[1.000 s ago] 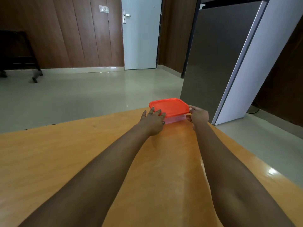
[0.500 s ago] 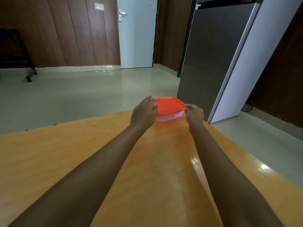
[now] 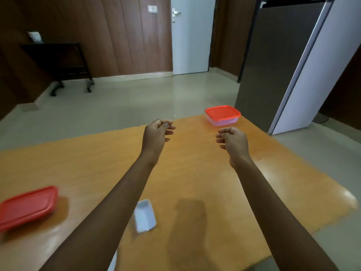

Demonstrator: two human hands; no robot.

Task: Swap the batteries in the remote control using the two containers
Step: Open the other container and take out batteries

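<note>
Both hands hover above the worktop, apart from every object. The left hand and the right hand each show a narrow, loosely curled grip with nothing visibly held.

The far container, red lid seated on a clear base, sits near the far edge at about one o'clock from the hands; the right hand is the nearer, just short of it. A second red-lidded container lies at eight o'clock by the left edge, well apart from both hands.

A small white piece, possibly the remote or its cover, lies at six o'clock under the left forearm, long axis running roughly near-to-far; blur prevents identification. No batteries are visible.

The worktop is smooth orange-brown laminate with glare at the right. Beyond are a pale tiled floor, wood-panelled walls, a white door and a grey refrigerator.
</note>
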